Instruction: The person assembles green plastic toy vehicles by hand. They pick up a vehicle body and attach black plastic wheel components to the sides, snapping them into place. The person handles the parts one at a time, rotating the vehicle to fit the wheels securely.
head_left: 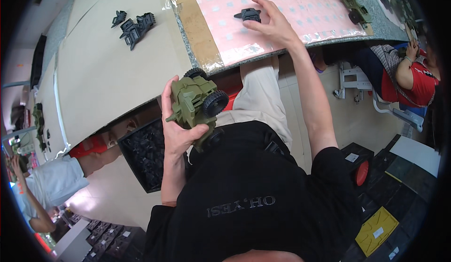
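An olive-green toy military vehicle [191, 96] with black ridged wheels is gripped in my left hand [176, 133], tilted just off the table's near edge. Over the pink mat, my right hand [276, 26] has its thumb and fingers spread around a small dark grey plastic part [250, 14]. Its thumb is beside that part; whether it touches cannot be made out. More dark grey plastic parts [136, 28] lie clustered to the left on the tan board, with a smaller dark piece [119, 19] beside them.
A pink patterned mat [221, 36] covers the table's right side, next to the tan board [94, 83]. Another green toy vehicle [351, 4] stands at the far right. A black bin of dark parts [143, 147] is below the edge. People sit at left [58, 180] and right [418, 81].
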Demonstrator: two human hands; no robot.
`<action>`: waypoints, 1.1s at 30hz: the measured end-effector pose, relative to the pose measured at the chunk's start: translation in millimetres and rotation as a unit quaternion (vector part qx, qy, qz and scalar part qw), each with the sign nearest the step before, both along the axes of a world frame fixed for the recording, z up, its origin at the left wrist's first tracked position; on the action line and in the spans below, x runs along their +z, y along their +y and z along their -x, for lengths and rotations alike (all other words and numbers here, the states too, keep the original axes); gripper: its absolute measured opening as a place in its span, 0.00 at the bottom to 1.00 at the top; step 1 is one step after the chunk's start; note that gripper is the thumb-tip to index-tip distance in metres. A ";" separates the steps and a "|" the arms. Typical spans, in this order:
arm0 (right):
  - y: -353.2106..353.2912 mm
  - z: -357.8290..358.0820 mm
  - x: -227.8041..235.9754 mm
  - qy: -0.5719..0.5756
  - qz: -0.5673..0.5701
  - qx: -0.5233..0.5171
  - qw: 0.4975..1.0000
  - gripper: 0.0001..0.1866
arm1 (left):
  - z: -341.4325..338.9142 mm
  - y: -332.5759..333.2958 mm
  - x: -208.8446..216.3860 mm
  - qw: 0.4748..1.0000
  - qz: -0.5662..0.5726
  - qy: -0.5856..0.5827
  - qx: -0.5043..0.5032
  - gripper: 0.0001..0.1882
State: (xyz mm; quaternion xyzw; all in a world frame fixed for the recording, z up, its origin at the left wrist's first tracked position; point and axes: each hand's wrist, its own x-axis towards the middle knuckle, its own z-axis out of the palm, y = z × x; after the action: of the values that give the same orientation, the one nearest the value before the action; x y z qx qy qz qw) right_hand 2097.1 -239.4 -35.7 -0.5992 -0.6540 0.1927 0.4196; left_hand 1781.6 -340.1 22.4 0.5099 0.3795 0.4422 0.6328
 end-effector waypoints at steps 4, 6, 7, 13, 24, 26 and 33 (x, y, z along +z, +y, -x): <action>-8.8 20.7 11.0 -0.162 0.019 -0.073 0.984 0.42 | 8.2 12.7 -11.9 0.994 -0.066 0.085 0.005 0.63; -7.3 22.5 9.9 -0.198 0.009 -0.078 0.977 0.42 | 2.4 13.8 -6.4 0.996 -0.036 0.075 0.015 0.63; -6.1 23.5 8.9 -0.195 0.000 -0.091 0.977 0.41 | 1.6 14.2 -3.7 0.997 -0.020 0.071 0.022 0.63; -8.8 40.2 21.0 -0.147 0.055 -0.121 0.980 0.29 | 4.9 29.6 4.8 0.975 -0.096 0.198 0.001 0.66; -38.7 59.5 69.2 0.112 0.076 0.243 0.961 0.31 | -6.3 42.9 12.8 0.931 -0.138 0.336 -0.036 0.50; -40.8 62.4 72.0 0.136 0.118 0.267 0.947 0.31 | -7.3 42.6 13.2 0.932 -0.128 0.336 -0.046 0.49; -42.8 80.0 61.9 0.145 0.096 0.307 0.936 0.29 | -1.5 38.0 -0.8 0.945 -0.104 0.307 -0.028 0.50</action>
State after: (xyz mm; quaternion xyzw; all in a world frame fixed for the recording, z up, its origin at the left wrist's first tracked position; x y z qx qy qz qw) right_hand 2017.0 -282.2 26.2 -0.3723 -0.7168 0.4584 0.3708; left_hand 1783.1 -302.1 21.6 0.6945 0.4931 0.2834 0.4408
